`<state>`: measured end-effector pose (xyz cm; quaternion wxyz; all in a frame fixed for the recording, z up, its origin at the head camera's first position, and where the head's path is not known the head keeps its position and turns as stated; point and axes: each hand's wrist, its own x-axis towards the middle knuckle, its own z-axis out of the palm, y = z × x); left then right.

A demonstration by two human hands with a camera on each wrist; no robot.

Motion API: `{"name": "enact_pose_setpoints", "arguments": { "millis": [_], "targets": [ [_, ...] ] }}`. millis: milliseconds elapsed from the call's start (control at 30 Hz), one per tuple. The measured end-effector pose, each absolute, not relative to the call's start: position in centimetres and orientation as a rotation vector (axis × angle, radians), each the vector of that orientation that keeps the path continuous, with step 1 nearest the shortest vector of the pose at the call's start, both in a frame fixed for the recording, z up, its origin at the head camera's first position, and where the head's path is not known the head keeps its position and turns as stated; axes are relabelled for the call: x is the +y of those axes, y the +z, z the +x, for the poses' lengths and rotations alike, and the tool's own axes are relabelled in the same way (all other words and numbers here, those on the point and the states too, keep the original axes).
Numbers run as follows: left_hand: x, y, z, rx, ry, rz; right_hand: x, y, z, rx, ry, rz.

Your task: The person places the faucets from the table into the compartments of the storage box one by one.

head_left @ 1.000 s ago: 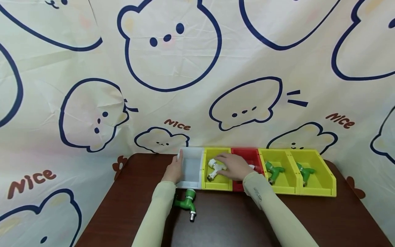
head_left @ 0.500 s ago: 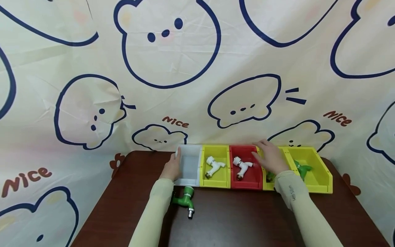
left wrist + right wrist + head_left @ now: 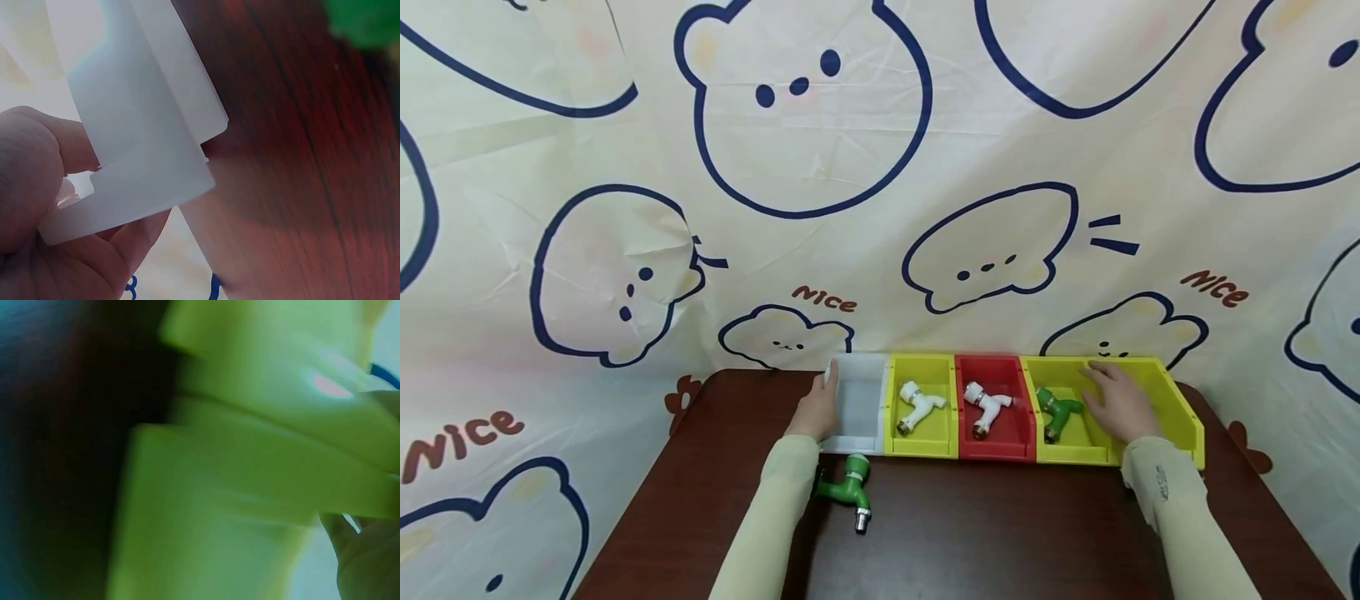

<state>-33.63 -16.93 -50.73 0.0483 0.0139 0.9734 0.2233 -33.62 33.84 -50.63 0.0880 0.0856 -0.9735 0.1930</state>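
Note:
My left hand grips the side wall of a light grey bin at the left of a row; in the left wrist view the wall lies between thumb and fingers. My right hand reaches over the divider of the two yellow bins at the right, its fingers spread and holding no tap. A green tap lies in the nearer of these. White taps lie in the left yellow bin and the red bin. The right wrist view is blurred; yellow walls fill much of it.
On the brown table, in front of the grey bin, lies another green tap with a metal spout. A patterned cloth hangs behind the table.
My right hand has moved right, from the left yellow bin with its white tap, past the red bin, to the right-hand yellow bins. My left hand stays on the grey bin.

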Motion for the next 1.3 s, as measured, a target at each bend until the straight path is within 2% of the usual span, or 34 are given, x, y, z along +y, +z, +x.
{"name": "enact_pose_setpoints", "arguments": {
  "millis": [167,367,533,700,833,933,1133,1300],
  "targets": [
    [-17.3,-51.0,-34.0,2.925,0.744,0.083,34.1,-52.0,-33.7,-2.881,0.707,0.208],
    [-18.2,-50.4,-34.1,2.863,0.804,0.125,33.4,-51.9,-33.6,-2.883,0.673,0.176],
    [-18.1,-49.7,-33.3,3.038,0.640,0.234,33.4,-51.9,-33.7,-2.878,0.644,0.170],
    [-17.9,-48.9,-31.1,3.288,0.484,0.576,33.3,-52.0,-33.5,-2.873,0.653,0.157],
    [-18.2,-48.5,-28.3,3.268,0.453,0.925,33.2,-52.1,-33.5,-2.867,0.666,0.158],
    [-18.5,-48.6,-26.2,3.169,0.389,1.092,33.1,-52.3,-33.5,-2.865,0.676,0.149],
    [-18.8,-49.6,-22.8,2.922,0.283,1.247,33.1,-52.3,-33.6,-2.860,0.672,0.148],
    [-18.6,-51.0,-21.6,2.897,0.179,1.256,33.1,-52.2,-33.5,-2.874,0.668,0.144]
  ]
}}
